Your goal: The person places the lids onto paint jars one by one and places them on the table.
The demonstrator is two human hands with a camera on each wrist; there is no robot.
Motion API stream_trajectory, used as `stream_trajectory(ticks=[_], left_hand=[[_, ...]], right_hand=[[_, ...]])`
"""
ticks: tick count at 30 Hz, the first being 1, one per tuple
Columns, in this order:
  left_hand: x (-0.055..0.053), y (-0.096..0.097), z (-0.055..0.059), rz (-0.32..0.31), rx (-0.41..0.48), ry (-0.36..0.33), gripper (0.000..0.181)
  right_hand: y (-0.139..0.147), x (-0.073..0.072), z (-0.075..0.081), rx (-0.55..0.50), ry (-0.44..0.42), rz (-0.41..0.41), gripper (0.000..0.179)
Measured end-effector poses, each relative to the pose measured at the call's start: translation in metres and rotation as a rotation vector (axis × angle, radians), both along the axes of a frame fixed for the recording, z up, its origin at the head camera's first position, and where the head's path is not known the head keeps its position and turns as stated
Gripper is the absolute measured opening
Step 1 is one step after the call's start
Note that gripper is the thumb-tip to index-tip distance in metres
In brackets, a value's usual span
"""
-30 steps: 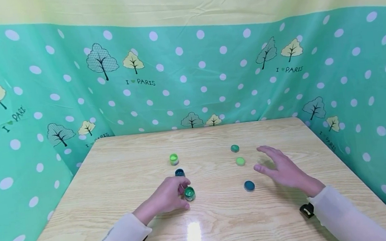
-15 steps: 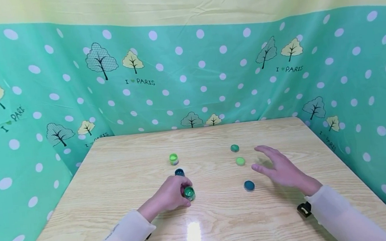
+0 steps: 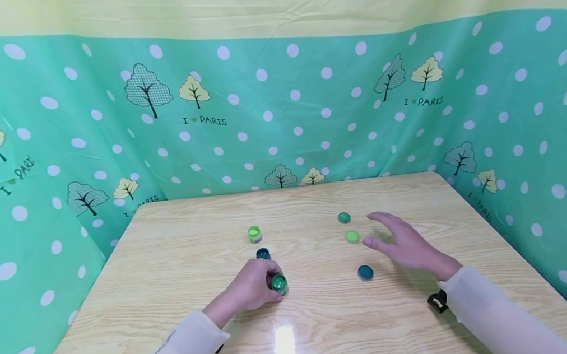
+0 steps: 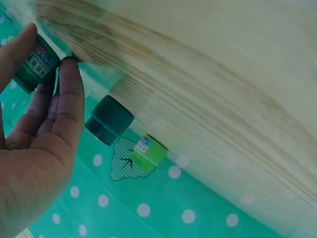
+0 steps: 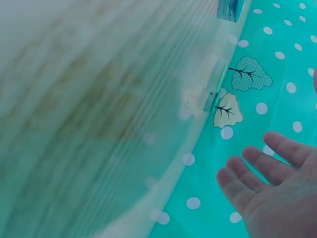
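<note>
Near the middle of the table, my left hand [image 3: 253, 283] grips a small open jar of green paint [image 3: 279, 285] between thumb and fingers. The left wrist view shows the labelled side of this green jar [image 4: 38, 63] beside the thumb. Just behind that hand stands an open dark blue paint jar [image 3: 263, 253], partly hidden by it in the head view. A lime green paint jar [image 3: 255, 235] is farther back. My right hand [image 3: 407, 243] hovers with fingers spread, holding nothing. Nearest to it is a light green lid [image 3: 352, 237].
A dark green lid [image 3: 344, 217] lies behind the light green one, and a blue lid [image 3: 365, 272] lies nearer the front. The wooden table [image 3: 191, 224] ends at a dotted green curtain [image 3: 268, 116] along the back and sides.
My left thumb and fingers have come in around the green paint jar, which stays about where it was. My right hand has moved slightly left, toward the light green lid.
</note>
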State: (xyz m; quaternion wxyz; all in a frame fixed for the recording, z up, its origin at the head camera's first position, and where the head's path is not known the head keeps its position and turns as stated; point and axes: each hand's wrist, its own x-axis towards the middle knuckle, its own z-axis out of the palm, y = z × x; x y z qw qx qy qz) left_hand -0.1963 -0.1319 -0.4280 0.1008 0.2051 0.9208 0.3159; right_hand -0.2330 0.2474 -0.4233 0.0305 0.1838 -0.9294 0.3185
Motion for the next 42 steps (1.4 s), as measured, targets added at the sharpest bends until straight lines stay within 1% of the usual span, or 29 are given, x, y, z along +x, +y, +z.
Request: stream_trajectory(ticks=[8,12,16,19,24,31,36,42], left_hand=[[0.003,0.000,0.002,-0.008,0.031,0.004,0.031],[0.005,0.001,0.004,-0.003,0.062,-0.007,0.031],[0.007,0.000,0.005,-0.002,0.098,-0.009,0.031],[0.009,0.000,0.006,-0.005,0.119,-0.004,0.030],[0.012,0.000,0.005,-0.018,0.141,0.004,0.029],[0.014,0.000,0.005,-0.017,0.160,-0.002,0.027],[0.015,-0.001,0.006,-0.016,0.164,-0.005,0.028],[0.017,-0.002,0.006,-0.019,0.181,-0.001,0.028]], right_hand=[[-0.002,-0.015,0.000,-0.022,-0.007,-0.018,0.073],[-0.003,-0.024,0.000,-0.041,0.020,-0.015,0.066],[-0.006,-0.033,0.000,-0.054,0.033,-0.035,0.060],[-0.008,-0.039,0.000,-0.056,0.008,-0.062,0.058],[-0.011,-0.048,0.000,-0.058,-0.032,-0.072,0.056],[-0.018,-0.058,0.001,-0.050,-0.037,-0.054,0.052],[-0.022,-0.064,0.000,-0.037,-0.058,-0.065,0.051],[-0.026,-0.072,-0.001,-0.038,-0.133,-0.075,0.052]])
